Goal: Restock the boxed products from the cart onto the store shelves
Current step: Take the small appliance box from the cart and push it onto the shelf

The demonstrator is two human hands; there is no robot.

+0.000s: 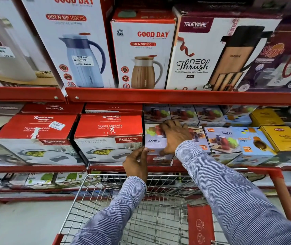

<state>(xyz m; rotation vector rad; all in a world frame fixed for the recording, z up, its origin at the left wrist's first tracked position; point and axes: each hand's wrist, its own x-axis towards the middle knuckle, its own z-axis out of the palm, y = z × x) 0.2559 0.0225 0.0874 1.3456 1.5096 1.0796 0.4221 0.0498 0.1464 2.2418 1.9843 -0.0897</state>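
Observation:
A lilac Juicer box sits at the front of the middle shelf, between a red Rishabh casserole box and more Juicer boxes. My right hand lies flat over its top with fingers spread around it. My left hand touches its lower left corner with thumb and fingers. Both sleeves are striped blue. The wire cart stands below my arms, and its basket shows no boxes.
Tall Good Day jug boxes and a Trueware box fill the upper shelf. Yellow boxes stand at the right of the middle shelf. A second row of Juicer boxes sits behind. The cart's red handle is at right.

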